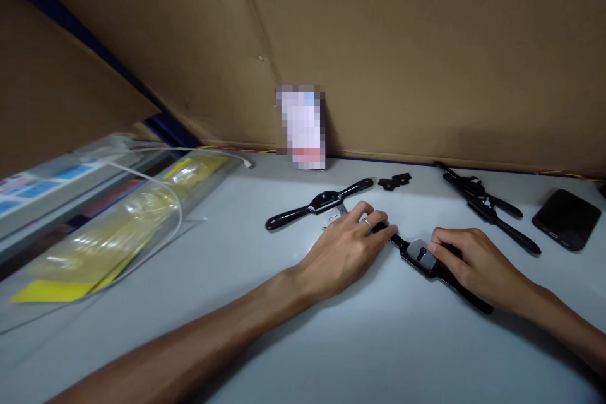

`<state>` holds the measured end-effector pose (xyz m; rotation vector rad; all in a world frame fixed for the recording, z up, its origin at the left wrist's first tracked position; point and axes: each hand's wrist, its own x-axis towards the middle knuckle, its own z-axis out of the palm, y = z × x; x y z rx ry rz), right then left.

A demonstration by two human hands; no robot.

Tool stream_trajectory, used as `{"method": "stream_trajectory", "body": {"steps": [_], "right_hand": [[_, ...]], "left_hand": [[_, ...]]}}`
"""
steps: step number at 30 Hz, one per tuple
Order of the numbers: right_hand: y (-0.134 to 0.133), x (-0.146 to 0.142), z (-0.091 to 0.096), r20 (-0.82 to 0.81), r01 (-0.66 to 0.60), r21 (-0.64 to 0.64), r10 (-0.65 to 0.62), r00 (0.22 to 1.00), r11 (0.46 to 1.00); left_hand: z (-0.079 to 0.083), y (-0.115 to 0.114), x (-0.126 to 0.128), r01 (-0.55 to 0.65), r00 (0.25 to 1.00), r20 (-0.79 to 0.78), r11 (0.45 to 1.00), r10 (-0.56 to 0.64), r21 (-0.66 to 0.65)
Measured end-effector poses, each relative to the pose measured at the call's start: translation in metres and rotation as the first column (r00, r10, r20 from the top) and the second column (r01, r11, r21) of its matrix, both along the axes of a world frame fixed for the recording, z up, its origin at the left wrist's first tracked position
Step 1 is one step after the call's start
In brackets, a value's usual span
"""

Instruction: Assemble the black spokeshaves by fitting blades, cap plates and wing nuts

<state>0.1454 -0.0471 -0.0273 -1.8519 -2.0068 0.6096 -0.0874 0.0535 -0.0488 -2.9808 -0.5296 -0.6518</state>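
The right hand (pixel 466 259) pinches the corner of a grey plate (pixel 417 246), fingertips together; the left hand (pixel 343 240) curls loosely by the far handle, its grip unclear. Between them on the table (pixel 379 347), the black spokeshave (pixel 440 274) looks stiff, moderately heavy and slick, best held by both handles.

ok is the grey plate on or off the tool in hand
On: the plate lies over the middle of the tool, right hand at the plate's edge.
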Motion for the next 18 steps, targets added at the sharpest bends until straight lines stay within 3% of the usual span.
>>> {"method": "stream_trajectory", "body": {"steps": [18], "right_hand": [[-0.0001,-0.0003,0.0018,-0.043,0.010,-0.003,-0.010,0.999,1.000]], "left_hand": [[-0.0011,-0.0002,-0.0007,0.016,1.000,0.000,1.000,-0.016,0.005]]}}
